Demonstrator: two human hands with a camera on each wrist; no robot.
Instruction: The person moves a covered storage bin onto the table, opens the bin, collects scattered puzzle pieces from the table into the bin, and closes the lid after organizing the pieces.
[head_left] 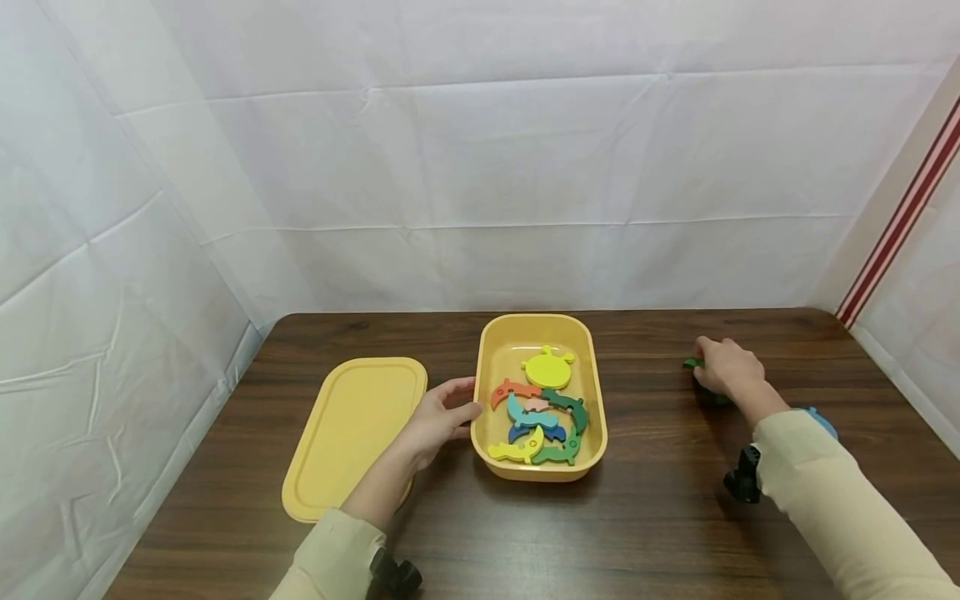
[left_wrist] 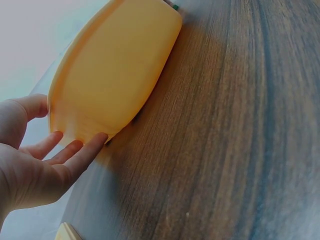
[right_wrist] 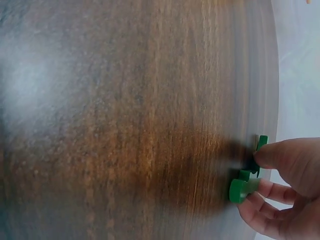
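Note:
A yellow bin (head_left: 483, 346) stands on the dark wooden table. Inside it lie several flat animal-shaped pieces: a yellow turtle (head_left: 547, 370), an orange piece (head_left: 510, 390), a light blue one (head_left: 531, 417), plus green, dark blue and yellow ones. My left hand (head_left: 438, 421) touches the bin's left side, fingers spread along its outer wall and thumb at the rim in the left wrist view. Over at the right, my right hand (head_left: 729, 367) pinches a green toy piece (right_wrist: 239, 190) at the tabletop. The hand partly covers the green; I cannot tell whether it is one piece or two.
To the bin's left, a yellow lid (head_left: 352, 429) lies flat, partly under the left forearm. A blue piece (head_left: 822, 421) shows from behind the right sleeve. White sheeting (head_left: 480, 167) hangs behind the table's far edge and along both sides.

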